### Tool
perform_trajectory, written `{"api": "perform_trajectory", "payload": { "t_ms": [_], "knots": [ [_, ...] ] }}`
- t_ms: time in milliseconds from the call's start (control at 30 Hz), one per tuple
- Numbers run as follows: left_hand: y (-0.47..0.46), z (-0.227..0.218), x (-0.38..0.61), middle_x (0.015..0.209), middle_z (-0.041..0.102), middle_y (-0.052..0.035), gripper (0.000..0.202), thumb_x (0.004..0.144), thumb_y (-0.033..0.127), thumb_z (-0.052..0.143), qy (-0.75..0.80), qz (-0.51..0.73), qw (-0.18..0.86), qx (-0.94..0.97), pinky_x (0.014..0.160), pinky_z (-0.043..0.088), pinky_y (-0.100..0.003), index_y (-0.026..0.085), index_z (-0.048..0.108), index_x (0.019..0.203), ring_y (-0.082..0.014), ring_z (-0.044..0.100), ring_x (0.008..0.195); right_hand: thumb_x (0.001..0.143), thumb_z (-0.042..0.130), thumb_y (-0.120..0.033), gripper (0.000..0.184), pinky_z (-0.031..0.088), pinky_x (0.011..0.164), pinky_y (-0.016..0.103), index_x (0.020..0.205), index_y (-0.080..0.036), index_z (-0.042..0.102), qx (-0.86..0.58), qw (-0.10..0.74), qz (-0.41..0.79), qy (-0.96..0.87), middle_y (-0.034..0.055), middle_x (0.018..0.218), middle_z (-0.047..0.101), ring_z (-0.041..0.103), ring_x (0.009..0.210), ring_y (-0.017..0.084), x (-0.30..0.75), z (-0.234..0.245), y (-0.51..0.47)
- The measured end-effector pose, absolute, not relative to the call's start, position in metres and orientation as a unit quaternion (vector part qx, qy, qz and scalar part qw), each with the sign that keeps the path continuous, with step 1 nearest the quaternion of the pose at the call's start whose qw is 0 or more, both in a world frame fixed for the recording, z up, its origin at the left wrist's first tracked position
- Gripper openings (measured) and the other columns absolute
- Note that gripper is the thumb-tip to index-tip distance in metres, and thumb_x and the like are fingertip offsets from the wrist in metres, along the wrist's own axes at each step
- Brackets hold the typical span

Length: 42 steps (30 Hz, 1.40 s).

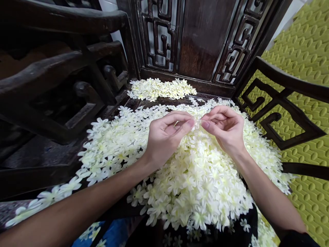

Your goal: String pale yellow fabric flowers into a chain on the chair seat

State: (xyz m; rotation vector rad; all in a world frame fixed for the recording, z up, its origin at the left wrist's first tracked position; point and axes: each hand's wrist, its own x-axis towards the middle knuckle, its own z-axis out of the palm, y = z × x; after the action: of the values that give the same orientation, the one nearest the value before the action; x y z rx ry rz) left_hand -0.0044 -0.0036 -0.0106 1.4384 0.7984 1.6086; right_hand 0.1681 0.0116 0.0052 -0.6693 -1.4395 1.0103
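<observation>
A big heap of small cream-white artificial flowers [200, 178] covers the dark wooden seat [51, 154] in front of me. My left hand [166, 135] and my right hand [226, 128] meet above the heap, fingertips together. Both pinch one small white flower [197, 123] between thumb and forefinger. The flower is mostly hidden by the fingertips. A smaller separate pile of the same flowers [160, 88] lies at the back of the seat, against the backrest.
A carved dark wooden backrest [203, 37] rises behind the piles. A wooden armrest [277, 103] runs along the right, another heavy wooden frame [59, 72] along the left. A green textured mat [305, 51] lies to the right. Flowered fabric [113, 236] shows at the bottom.
</observation>
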Motion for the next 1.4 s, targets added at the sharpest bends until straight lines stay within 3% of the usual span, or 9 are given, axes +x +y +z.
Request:
{"api": "perform_trajectory", "payload": {
  "t_ms": [200, 300, 533, 1100, 1267, 1400],
  "knots": [
    [-0.003, -0.012, -0.006, 0.096, 0.072, -0.0050, 0.006, 0.085, 0.024, 0.073, 0.324, 0.635, 0.420, 0.562, 0.081, 0.056, -0.026, 0.019, 0.076, 0.083, -0.0153, 0.067, 0.090, 0.066, 0.079, -0.006, 0.028, 0.056, 0.061, 0.022, 0.090, -0.020, 0.072, -0.257, 0.603, 0.495, -0.571, -0.0013, 0.077, 0.073, 0.064, 0.065, 0.010, 0.176, 0.009, 0.018],
    [-0.001, -0.013, -0.007, 0.099, 0.072, -0.0053, 0.007, 0.085, 0.026, 0.074, 0.337, 0.635, 0.429, 0.547, 0.077, 0.057, -0.026, 0.019, 0.076, 0.082, -0.0147, 0.067, 0.087, 0.068, 0.072, -0.010, 0.021, 0.054, 0.059, 0.024, 0.087, -0.018, 0.072, -0.218, 0.617, 0.510, -0.558, -0.0017, 0.069, 0.067, 0.058, 0.061, 0.010, 0.179, 0.013, 0.020],
    [-0.003, -0.012, -0.005, 0.096, 0.072, -0.0031, 0.004, 0.086, 0.021, 0.073, 0.309, 0.636, 0.424, 0.565, 0.084, 0.056, -0.023, 0.019, 0.076, 0.084, -0.0130, 0.067, 0.093, 0.068, 0.084, -0.011, 0.032, 0.061, 0.073, 0.028, 0.096, -0.022, 0.071, -0.246, 0.583, 0.446, -0.633, 0.0009, 0.088, 0.076, 0.070, 0.078, 0.014, 0.170, 0.007, 0.013],
    [-0.004, -0.011, -0.004, 0.095, 0.072, -0.0039, 0.005, 0.085, 0.022, 0.073, 0.314, 0.637, 0.416, 0.568, 0.084, 0.056, -0.027, 0.019, 0.076, 0.082, -0.0151, 0.067, 0.092, 0.068, 0.089, -0.015, 0.032, 0.062, 0.072, 0.024, 0.094, -0.020, 0.070, -0.273, 0.590, 0.435, -0.623, 0.0015, 0.086, 0.079, 0.074, 0.076, 0.014, 0.169, 0.006, 0.011],
    [-0.005, -0.010, -0.004, 0.096, 0.072, -0.0055, 0.007, 0.084, 0.026, 0.074, 0.327, 0.628, 0.415, 0.571, 0.084, 0.057, -0.029, 0.019, 0.076, 0.082, -0.0171, 0.067, 0.093, 0.063, 0.088, -0.011, 0.036, 0.058, 0.064, 0.024, 0.093, -0.021, 0.071, -0.296, 0.594, 0.448, -0.599, -0.0002, 0.081, 0.076, 0.069, 0.070, 0.013, 0.171, 0.007, 0.013],
    [-0.004, -0.011, -0.005, 0.099, 0.072, -0.0069, 0.010, 0.084, 0.030, 0.074, 0.349, 0.630, 0.419, 0.553, 0.081, 0.058, -0.029, 0.020, 0.076, 0.082, -0.0175, 0.068, 0.091, 0.067, 0.076, -0.015, 0.022, 0.055, 0.059, 0.026, 0.086, -0.022, 0.070, -0.286, 0.620, 0.471, -0.558, -0.0021, 0.071, 0.065, 0.059, 0.063, 0.012, 0.179, 0.014, 0.019]
  ]
}}
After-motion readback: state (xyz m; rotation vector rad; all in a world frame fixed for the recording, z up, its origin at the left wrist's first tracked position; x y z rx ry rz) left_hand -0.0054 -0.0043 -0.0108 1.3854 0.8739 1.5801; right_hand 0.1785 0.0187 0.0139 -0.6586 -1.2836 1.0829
